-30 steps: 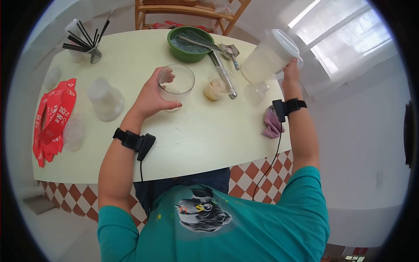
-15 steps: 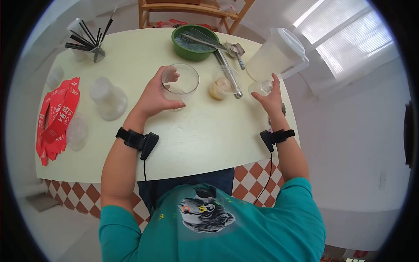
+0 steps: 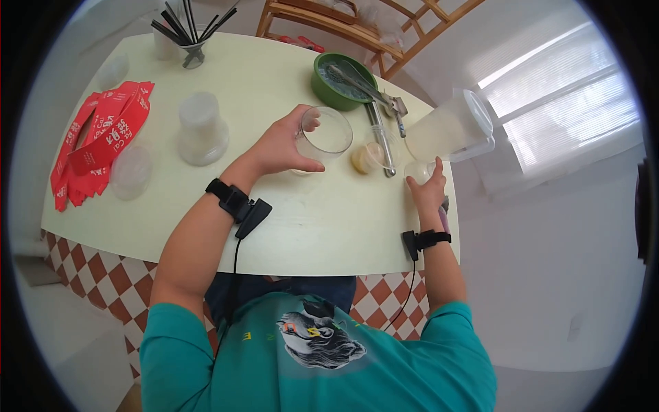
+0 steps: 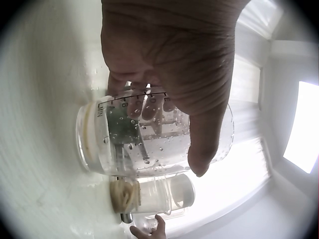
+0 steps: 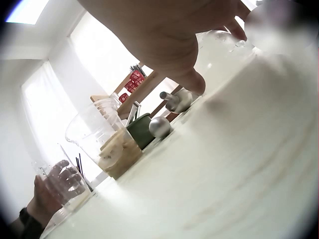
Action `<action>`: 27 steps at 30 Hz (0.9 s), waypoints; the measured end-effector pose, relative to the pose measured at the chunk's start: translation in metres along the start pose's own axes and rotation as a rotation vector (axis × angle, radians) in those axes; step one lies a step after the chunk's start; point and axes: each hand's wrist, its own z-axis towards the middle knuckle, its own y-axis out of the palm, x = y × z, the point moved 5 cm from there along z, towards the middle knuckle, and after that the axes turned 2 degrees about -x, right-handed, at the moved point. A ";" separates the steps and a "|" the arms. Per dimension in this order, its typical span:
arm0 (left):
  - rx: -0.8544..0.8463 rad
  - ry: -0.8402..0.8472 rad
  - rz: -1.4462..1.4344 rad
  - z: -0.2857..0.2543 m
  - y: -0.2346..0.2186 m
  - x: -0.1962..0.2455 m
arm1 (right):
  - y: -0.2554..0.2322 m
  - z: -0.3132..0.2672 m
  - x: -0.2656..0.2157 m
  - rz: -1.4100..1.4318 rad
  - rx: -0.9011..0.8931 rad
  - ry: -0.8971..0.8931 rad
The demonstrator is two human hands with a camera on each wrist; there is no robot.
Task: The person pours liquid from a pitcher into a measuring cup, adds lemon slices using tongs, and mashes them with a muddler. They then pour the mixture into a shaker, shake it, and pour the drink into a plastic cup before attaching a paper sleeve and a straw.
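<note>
My left hand point(image 3: 281, 145) grips a clear measuring cup point(image 3: 334, 130) from its left side, thumb and fingers around the wall. Black scale marks and water drops show on this cup point(image 4: 159, 139) in the left wrist view. On the right, my right hand point(image 3: 429, 185) has its thumb and fingers around a clear plastic dome-shaped piece point(image 3: 414, 169), beside the big lidded pitcher point(image 3: 446, 127). Fingertips meet the clear plastic point(image 5: 219, 41) in the right wrist view. Between the hands stands a small clear cup point(image 3: 368, 159) with pale yellowish pieces inside.
A green bowl point(image 3: 319, 86) holding tongs and a long metal rod point(image 3: 386, 141) lie behind the small cup. Leftward are stacked translucent cups point(image 3: 204, 134), red printed strips point(image 3: 113, 134) and black straws point(image 3: 182, 27). A purple cloth point(image 3: 444, 218) lies partly behind my right wrist.
My right hand has left the pitcher's handle and come down to the clear dome-shaped piece. The left hand keeps its hold on the measuring cup. The head view has turned.
</note>
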 end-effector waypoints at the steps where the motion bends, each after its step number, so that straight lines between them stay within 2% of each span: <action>1: -0.014 -0.007 0.005 -0.001 0.001 -0.002 | -0.005 -0.004 0.001 -0.007 0.000 -0.009; 3: 0.004 -0.001 -0.008 -0.001 0.001 -0.004 | -0.038 -0.015 -0.006 0.095 0.258 -0.118; 4: 0.008 0.008 -0.013 -0.001 0.001 -0.004 | -0.050 -0.018 -0.010 0.092 0.255 -0.118; 6: 0.004 -0.005 -0.002 -0.001 0.001 -0.004 | -0.084 -0.028 -0.024 0.442 0.260 -0.161; 7: 0.000 -0.014 0.014 0.000 0.001 -0.003 | -0.095 -0.033 -0.033 0.440 0.264 -0.155; 9: -0.005 -0.012 0.030 0.000 0.001 0.000 | -0.110 -0.047 -0.070 0.714 0.222 -0.410; 10: 0.000 -0.015 0.047 0.000 0.001 0.000 | -0.113 -0.053 -0.084 0.713 0.225 -0.407; 12: -0.005 -0.012 0.025 0.000 0.002 -0.002 | -0.107 -0.068 -0.127 0.766 0.088 -0.625; 14: -0.004 -0.013 0.015 0.001 0.002 -0.005 | -0.096 -0.075 -0.166 0.695 0.060 -0.772; 15: 0.010 0.004 -0.005 0.001 0.002 -0.004 | -0.087 -0.075 -0.179 0.707 0.061 -0.772; 17: 0.031 0.014 -0.011 0.000 0.000 -0.001 | -0.076 -0.079 -0.205 0.819 0.096 -0.927; 18: 0.012 0.014 -0.052 0.000 0.001 0.001 | -0.071 -0.079 -0.212 0.833 0.094 -0.928; 21: -0.013 -0.018 -0.074 -0.001 0.001 0.010 | -0.055 -0.077 -0.227 0.898 -0.060 -0.883; 24: -0.006 -0.037 -0.067 0.001 0.002 0.005 | -0.046 -0.076 -0.230 0.814 -0.082 -0.916; 27: 0.015 -0.023 -0.092 0.001 0.003 0.006 | -0.042 -0.074 -0.229 0.876 -0.143 -0.923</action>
